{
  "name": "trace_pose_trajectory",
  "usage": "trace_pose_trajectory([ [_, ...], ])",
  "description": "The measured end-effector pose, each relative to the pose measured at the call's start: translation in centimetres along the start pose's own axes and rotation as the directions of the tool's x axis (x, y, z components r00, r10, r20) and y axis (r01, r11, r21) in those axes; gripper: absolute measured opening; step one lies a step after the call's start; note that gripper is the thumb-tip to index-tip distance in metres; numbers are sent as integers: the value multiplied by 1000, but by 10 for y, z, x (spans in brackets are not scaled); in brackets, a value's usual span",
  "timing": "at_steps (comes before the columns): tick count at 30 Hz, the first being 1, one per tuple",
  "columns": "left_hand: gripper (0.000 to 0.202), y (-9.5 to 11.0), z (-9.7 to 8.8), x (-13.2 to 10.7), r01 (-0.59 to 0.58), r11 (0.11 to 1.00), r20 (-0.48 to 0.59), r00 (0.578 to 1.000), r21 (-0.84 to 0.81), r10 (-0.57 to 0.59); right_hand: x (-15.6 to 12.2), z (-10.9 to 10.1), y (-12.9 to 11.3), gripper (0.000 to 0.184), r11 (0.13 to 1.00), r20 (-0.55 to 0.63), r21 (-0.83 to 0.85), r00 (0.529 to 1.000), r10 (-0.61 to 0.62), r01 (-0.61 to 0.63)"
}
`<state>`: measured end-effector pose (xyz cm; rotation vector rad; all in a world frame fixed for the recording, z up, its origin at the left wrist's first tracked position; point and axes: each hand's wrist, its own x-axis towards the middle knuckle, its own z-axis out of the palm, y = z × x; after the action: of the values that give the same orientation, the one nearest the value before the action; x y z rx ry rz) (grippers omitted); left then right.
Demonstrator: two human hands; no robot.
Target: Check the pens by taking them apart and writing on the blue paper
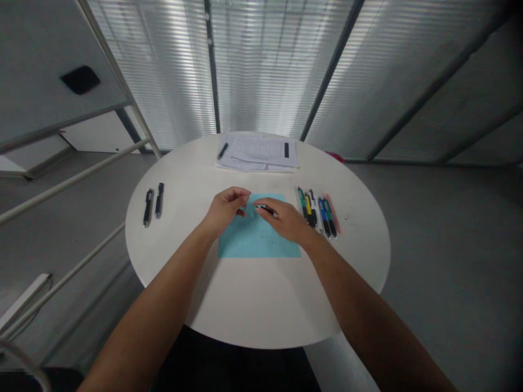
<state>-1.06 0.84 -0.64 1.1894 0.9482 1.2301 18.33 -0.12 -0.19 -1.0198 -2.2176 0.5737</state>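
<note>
Over a light blue sheet of paper (pixel 261 239), my two hands face each other close together. My right hand (pixel 284 218) is closed around a dark pen (pixel 267 209), whose tip side points left towards my other hand. The fingers of my left hand (pixel 226 207) are curled, thumb and fingertips drawn together as in a pinch. Whatever lies between them, if anything, is too small to make out. Right of the paper, beside my right wrist, lies a row of several pens (pixel 322 215) in green, yellow, black, white and blue, with a pink one at the end.
The round white table (pixel 261 310) carries two black pens (pixel 153 204) at its left. A stack of printed papers (pixel 261 155) with a black pen (pixel 223 151) on it lies at the far edge. White metal rails (pixel 73 185) stand left; blinds behind glass panels (pixel 261 71) rise beyond.
</note>
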Motion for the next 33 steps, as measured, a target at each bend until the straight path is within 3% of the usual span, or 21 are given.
trace_pose_trajectory([
  [17,25,-3,3,1,125,966,13,992,-227,-126,-1,0,2,25,995,52,-90,998,-31,36],
  [33,21,-3,1,3,104,976,-4,994,-193,-107,-1,0,4,27,994,9,-107,1000,-4,5],
])
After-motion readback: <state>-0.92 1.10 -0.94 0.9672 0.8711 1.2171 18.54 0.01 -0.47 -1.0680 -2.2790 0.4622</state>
